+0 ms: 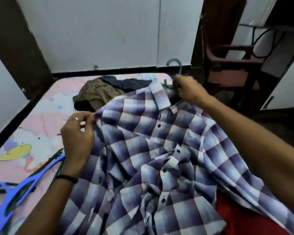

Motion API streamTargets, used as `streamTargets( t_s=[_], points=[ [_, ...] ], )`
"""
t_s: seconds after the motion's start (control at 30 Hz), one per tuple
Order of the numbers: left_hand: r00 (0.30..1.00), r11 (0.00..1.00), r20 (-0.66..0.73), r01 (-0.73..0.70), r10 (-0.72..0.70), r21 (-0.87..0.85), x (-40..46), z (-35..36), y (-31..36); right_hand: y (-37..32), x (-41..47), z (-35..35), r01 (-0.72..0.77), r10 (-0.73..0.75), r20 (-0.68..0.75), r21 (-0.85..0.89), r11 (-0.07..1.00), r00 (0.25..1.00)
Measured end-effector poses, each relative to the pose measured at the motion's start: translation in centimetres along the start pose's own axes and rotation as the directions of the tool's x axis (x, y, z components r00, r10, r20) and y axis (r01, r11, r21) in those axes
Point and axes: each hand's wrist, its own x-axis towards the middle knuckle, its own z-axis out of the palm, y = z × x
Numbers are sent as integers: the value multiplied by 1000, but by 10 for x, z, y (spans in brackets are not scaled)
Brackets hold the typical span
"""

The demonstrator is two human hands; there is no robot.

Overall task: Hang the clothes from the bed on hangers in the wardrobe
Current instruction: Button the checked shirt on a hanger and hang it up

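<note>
Near left, on the pink patterned bed sheet [41,122]: a blue hanger [15,189] lying flat, with dark green hangers [55,156] beneath and beside it. Further right, left hand [76,138], ring on one finger, pinching the left shoulder edge of the checked shirt [143,150] between thumb and curled fingers. Far centre, a heap of clothes [100,92], olive and dark, on the bed behind the shirt. Checked shirt itself spread across the near centre, buttoned, collar at the far end. Right hand [188,90] at the collar, curled round a green hanger [174,72], hook upright above the fingers. Far right, a brown plastic chair [231,65] on the floor.
</note>
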Motion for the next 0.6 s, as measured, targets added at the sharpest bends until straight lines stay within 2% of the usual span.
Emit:
streamTargets(
  t_s=[0.1, 0.23, 0.37, 0.47, 0.6],
  points=[
    [991, 991, -60, -126, 123, -41, 40, -13, 50, 6, 0, -88, 60, -55, -199, 19, 998, 979],
    [957, 962, -116, -271, 267, -26, 85, -28, 128, 10, -15, -206, 83, -117, -419, -98, 992, 900],
    [901, 913, -176, -407, 397, -23, 121, -40, 213, 15, -49, -307, 94, -237, -603, -259, 961, 762],
    [891, 892, -159, -442, 425, -91, 147, -36, 277, 23, -77, -371, -3, -303, -678, -411, 912, 670],
    [910, 880, -141, -414, 391, -233, 167, -20, 351, 40, -103, -445, -165, -358, -713, -551, 818, 603]
  ],
)
